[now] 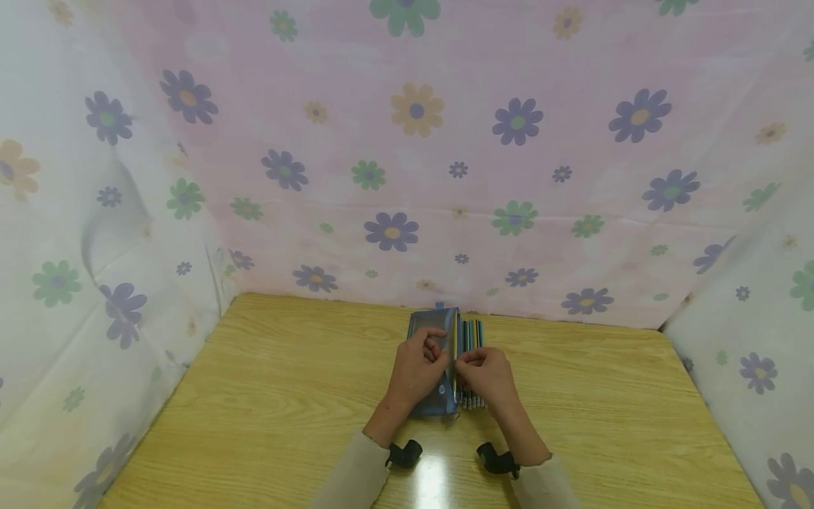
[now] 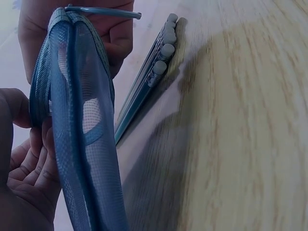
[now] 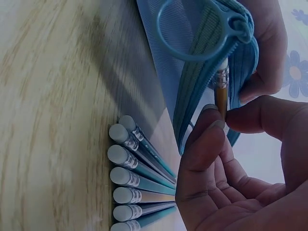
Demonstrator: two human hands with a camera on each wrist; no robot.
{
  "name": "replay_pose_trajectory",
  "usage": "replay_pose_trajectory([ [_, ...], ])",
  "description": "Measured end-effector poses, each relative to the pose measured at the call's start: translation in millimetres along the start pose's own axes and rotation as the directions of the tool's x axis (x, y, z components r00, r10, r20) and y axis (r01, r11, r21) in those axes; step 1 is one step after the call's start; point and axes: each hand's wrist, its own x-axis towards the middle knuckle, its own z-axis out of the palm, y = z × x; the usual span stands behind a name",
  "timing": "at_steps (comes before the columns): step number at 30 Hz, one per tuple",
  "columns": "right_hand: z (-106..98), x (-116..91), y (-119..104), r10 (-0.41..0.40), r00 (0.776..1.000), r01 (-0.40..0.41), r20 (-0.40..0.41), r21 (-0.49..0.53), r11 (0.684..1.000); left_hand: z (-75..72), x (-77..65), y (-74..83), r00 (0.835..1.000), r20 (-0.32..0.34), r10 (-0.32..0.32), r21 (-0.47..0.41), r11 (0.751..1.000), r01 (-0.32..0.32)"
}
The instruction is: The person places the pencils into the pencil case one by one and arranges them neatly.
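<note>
On the surface (image 1: 286,389), the zippered mesh pouch (image 2: 72,130) is judged light and limp, best held by its opening's edge, there gripped by the left hand (image 1: 417,364). Just beside it, pencils (image 3: 142,183) are laid in a row; at the opening, a yellow pencil (image 3: 221,96), presumably stiff and slick, is pinched near its eraser end by the right hand (image 1: 490,375).

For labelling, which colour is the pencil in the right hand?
The pencil is golden yellow, clearest in the right wrist view.
</note>
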Motion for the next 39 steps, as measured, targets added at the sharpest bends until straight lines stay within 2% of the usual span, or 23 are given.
replay_pose_trajectory([
  [11, 0.8, -2.9, 0.1, -0.018, 1.0, 0.018, 0.02, 0.001, 1.0, 0.6, 0.2, -4.1, 1.0, 0.014, -0.025, -0.01, 1.0, 0.025],
  [17, -0.5, -4.3, -2.9, -0.032, 0.999, 0.033, 0.022, -0.024, 0.999, 0.4, 0.2, -3.3, 1.0, 0.008, -0.019, -0.013, 1.0, 0.019],
  [27, -5.0, -1.8, -0.6, -0.075, 0.997, 0.078, 0.021, -0.141, 0.987, -1.3, 0.2, 0.5, 1.0, 0.009, -0.021, -0.019, 1.0, 0.021],
  [33, -10.5, -0.4, 0.4, -0.098, 0.995, 0.099, 0.016, -0.17, 0.98, -1.7, 0.3, -1.0, 1.0, 0.007, -0.008, -0.012, 1.0, 0.008],
  [39, -16.1, 2.0, 0.4, -0.115, 0.993, 0.109, -0.01, -0.247, 0.963, -1.8, 1.2, -2.8, 1.0, 0.007, -0.007, -0.009, 1.0, 0.007],
])
